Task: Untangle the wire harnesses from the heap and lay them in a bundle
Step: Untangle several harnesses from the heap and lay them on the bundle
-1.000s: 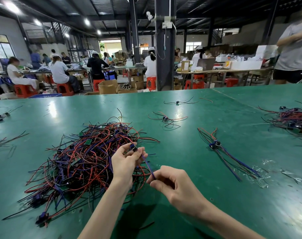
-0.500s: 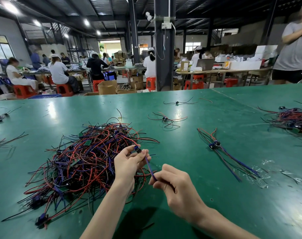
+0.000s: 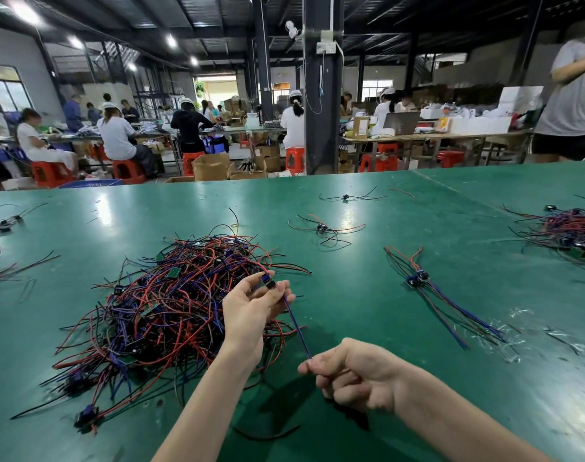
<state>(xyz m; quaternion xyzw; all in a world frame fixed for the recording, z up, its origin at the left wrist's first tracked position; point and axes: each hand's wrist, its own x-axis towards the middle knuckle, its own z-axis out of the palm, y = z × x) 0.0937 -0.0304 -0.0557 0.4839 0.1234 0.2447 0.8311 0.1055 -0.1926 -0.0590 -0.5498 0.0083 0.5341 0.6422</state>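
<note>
Inspection finds one harness mid-extraction. The left hand [image 3: 247, 308] pinches a small black connector [image 3: 268, 281] between thumb and fingertips, raised just above the near edge of the heap [image 3: 171, 305]. The right hand [image 3: 354, 378] is closed in a narrow pinch on the blue wire [image 3: 296, 323] that runs down from that connector. Compared with a second ago, the right hand has drawn slightly back toward the person. The blue wire now spans the gap between the hands straight and free of the pile. A red lead [image 3: 256, 263] from the same connector curves back into the heap, so I judge this harness only partly freed. The heap itself appears undisturbed and remains large on the green table [image 3: 117, 221]. The bundle [image 3: 428, 291], well apart to the right, holds only a few harnesses laid roughly parallel. The task therefore reads as at an early stage. The next move likely calls for drawing the red lead out gently, since a hard pull could drag neighbouring wires along. Two loose harnesses [image 3: 323, 228] lie beyond, and a second pile [image 3: 571, 231] sits at the far right.
</note>
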